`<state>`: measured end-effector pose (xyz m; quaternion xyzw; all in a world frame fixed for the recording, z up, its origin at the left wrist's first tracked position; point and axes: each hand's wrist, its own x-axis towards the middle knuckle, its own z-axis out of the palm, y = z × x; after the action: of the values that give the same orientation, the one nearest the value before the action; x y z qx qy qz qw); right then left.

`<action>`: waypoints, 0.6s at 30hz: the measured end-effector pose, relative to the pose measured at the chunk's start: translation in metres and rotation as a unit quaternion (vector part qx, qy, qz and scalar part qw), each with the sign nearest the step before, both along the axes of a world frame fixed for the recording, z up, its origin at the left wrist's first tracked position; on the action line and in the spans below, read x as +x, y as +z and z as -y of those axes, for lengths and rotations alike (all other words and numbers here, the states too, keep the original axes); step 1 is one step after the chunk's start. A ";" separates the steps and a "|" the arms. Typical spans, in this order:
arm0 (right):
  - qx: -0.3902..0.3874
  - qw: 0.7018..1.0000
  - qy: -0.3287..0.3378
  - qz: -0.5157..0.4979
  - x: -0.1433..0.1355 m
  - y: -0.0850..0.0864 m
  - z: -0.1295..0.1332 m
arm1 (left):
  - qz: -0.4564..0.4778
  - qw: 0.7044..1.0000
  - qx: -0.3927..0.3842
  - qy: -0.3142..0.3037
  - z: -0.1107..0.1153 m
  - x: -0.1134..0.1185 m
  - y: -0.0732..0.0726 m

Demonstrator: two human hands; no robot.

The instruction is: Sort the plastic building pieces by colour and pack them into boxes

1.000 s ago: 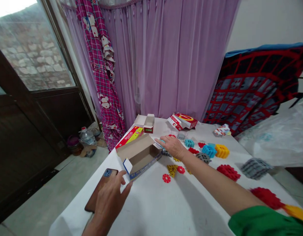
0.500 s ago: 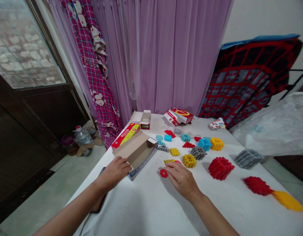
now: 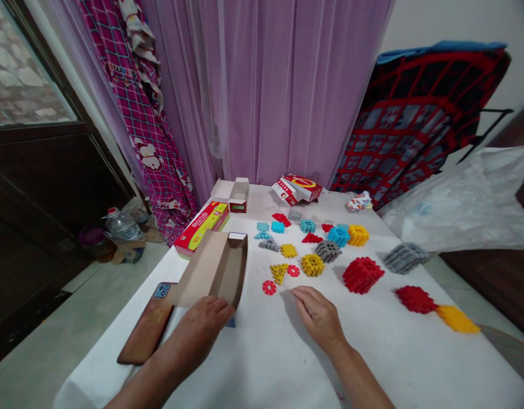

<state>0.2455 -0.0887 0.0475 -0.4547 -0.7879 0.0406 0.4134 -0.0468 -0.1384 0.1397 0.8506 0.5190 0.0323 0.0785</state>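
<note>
My left hand (image 3: 208, 321) is closed over the near end of an open cardboard box (image 3: 227, 264), whose brown inside faces up and whose flap lies folded out to the left. My right hand (image 3: 317, 315) hovers low over the white cloth with its fingers pressed together; nothing shows between them. Just beyond it are two flat red discs, one (image 3: 269, 288) on the left and another (image 3: 293, 271) further back. Beside them lies a yellow triangular piece (image 3: 279, 273). A yellow block of interlocking plates (image 3: 313, 264) sits behind my right hand.
Interlocking pieces spread right, including a red block (image 3: 363, 275), a grey block (image 3: 406, 258) and an orange plate (image 3: 457, 318). A phone (image 3: 149, 326) lies at the left edge, near a red-yellow box (image 3: 202, 227). Another red box (image 3: 298, 189) stands at the back.
The box has turned, its long side now pointing more straight ahead. My right hand has drawn back from the discs and yellow triangle, uncovering them. The view has shifted, showing more of the phone.
</note>
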 end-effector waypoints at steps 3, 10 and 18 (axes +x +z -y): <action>-0.002 1.000 -0.014 -0.006 0.006 -0.007 0.006 | -0.015 0.998 -0.047 -0.024 0.003 -0.002 0.002; -0.004 1.000 -0.019 -0.008 0.011 -0.025 0.010 | -0.021 0.995 -0.094 -0.033 0.014 0.004 0.001; -0.020 0.999 -0.023 -0.014 0.007 -0.029 0.010 | -0.043 0.995 -0.040 -0.082 -0.011 -0.010 0.028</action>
<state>0.2528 -0.0991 0.0183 -0.4798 -0.7707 0.0529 0.4160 -0.0567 -0.1270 0.1681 0.8871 0.4511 -0.0316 0.0922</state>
